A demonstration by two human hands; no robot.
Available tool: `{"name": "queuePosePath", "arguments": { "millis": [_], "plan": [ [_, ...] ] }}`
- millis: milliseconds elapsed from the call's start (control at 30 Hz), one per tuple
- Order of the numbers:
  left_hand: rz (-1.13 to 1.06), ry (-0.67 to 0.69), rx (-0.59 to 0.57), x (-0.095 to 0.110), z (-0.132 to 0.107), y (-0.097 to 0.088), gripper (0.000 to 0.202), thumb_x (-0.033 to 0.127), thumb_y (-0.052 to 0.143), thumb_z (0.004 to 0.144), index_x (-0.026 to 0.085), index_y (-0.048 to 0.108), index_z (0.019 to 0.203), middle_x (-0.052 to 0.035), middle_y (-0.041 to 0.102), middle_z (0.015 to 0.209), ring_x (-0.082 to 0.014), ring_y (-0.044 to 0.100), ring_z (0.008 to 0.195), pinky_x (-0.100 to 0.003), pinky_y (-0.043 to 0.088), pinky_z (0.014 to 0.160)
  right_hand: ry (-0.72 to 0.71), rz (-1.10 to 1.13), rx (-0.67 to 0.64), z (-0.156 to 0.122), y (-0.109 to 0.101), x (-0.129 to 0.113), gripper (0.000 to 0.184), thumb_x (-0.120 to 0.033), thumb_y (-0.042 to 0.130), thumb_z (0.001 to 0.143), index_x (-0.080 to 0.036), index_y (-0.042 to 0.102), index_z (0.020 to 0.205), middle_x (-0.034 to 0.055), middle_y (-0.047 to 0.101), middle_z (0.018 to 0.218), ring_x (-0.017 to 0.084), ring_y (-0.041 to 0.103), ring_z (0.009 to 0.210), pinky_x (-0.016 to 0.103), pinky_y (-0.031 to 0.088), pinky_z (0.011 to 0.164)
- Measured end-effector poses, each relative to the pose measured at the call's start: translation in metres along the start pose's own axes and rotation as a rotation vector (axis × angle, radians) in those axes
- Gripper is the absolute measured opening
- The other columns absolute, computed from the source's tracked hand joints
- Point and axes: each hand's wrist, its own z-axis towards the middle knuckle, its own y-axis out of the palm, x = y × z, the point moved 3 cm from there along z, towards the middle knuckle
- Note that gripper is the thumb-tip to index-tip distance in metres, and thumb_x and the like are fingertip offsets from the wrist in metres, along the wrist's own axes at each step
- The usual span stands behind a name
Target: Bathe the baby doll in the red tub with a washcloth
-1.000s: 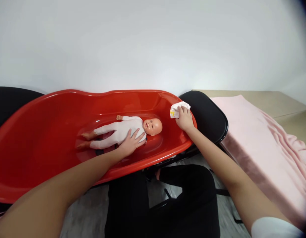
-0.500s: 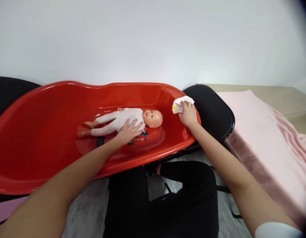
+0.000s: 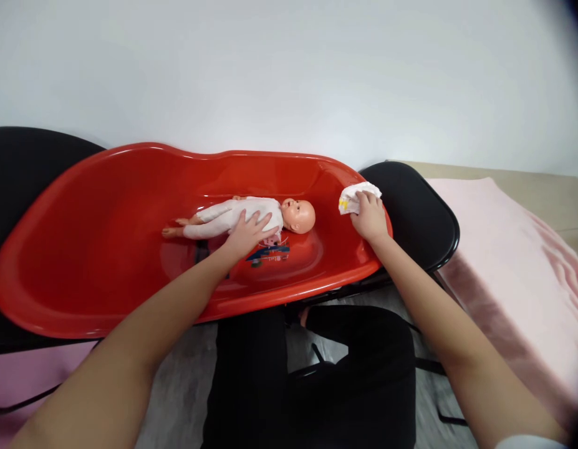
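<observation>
A baby doll point(image 3: 258, 214) in a white suit lies on its back inside a red baby bathtub point(image 3: 96, 249), its bald head toward the right. My left hand point(image 3: 249, 236) rests on the doll's torso with its fingers spread. At the tub's right end, my right hand point(image 3: 370, 215) has its fingers curled over a crumpled white cloth point(image 3: 351, 194) with a yellow patch, against the inner wall by the rim. Part of the cloth is hidden under the fingers. A printed picture point(image 3: 270, 251) shows on the tub floor below the doll.
Black stools or chairs, one on the right point(image 3: 419, 218) and one on the left point(image 3: 17, 168), are under the tub's ends. Pink fabric point(image 3: 508, 268) covers a surface at the right. A white wall point(image 3: 289, 75) rises behind the tub, and my black-trousered legs point(image 3: 317, 386) are in front.
The view has shifted slightly, so the tub and doll appear further right. My left hand is still on the doll and my right hand still on the cloth at the same end.
</observation>
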Motion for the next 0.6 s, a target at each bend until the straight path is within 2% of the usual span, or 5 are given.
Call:
{"name": "queuePosePath", "arguments": {
  "millis": [100, 233, 400, 500, 600],
  "plan": [
    [0.037, -0.068, 0.042, -0.002, 0.000, -0.014, 0.059, 0.014, 0.047, 0.111, 0.038, 0.063, 0.163, -0.0135, 0.043, 0.179, -0.0421, 0.046, 0.158, -0.074, 0.027, 0.129, -0.007, 0.000, 0.007, 0.000, 0.000, 0.001, 0.066, -0.025, 0.057, 0.094, -0.008, 0.056, 0.158, 0.0259, 0.051, 0.163, 0.047, 0.049, 0.141, 0.063, 0.047, 0.118],
    [0.076, -0.159, 0.050, -0.002, 0.003, -0.029, 0.059, 0.013, 0.045, 0.110, 0.030, 0.063, 0.163, -0.0211, 0.060, 0.162, -0.0398, 0.060, 0.140, -0.070, 0.036, 0.124, -0.004, -0.008, -0.012, 0.001, 0.000, 0.001, 0.065, -0.025, 0.055, 0.096, -0.009, 0.054, 0.160, 0.0262, 0.050, 0.164, 0.047, 0.047, 0.143, 0.064, 0.048, 0.118],
    [0.094, -0.266, 0.110, -0.004, 0.010, -0.045, 0.055, 0.014, 0.041, 0.110, 0.015, 0.059, 0.162, -0.0257, 0.066, 0.147, -0.0404, 0.062, 0.131, -0.063, 0.044, 0.117, 0.005, -0.011, -0.014, 0.001, -0.007, -0.002, 0.061, -0.024, 0.056, 0.096, -0.009, 0.059, 0.155, 0.0246, 0.054, 0.160, 0.046, 0.050, 0.138, 0.061, 0.048, 0.118],
    [0.063, -0.325, 0.148, -0.007, 0.011, -0.053, 0.049, 0.013, 0.042, 0.109, 0.012, 0.065, 0.152, -0.0254, 0.068, 0.143, -0.0399, 0.062, 0.131, -0.060, 0.045, 0.115, -0.077, -0.029, -0.010, 0.003, -0.014, -0.006, 0.049, -0.020, 0.057, 0.095, -0.013, 0.068, 0.142, 0.0214, 0.061, 0.151, 0.043, 0.052, 0.133, 0.057, 0.047, 0.118],
    [0.024, -0.351, 0.183, -0.012, 0.010, -0.056, 0.043, 0.011, 0.043, 0.108, 0.011, 0.069, 0.142, -0.0253, 0.070, 0.138, -0.0397, 0.062, 0.131, -0.060, 0.044, 0.116, -0.224, -0.081, -0.085, 0.006, -0.015, -0.016, 0.041, -0.015, 0.059, 0.092, -0.016, 0.073, 0.130, 0.0187, 0.067, 0.138, 0.040, 0.054, 0.127, 0.054, 0.049, 0.115]
  ]
}}
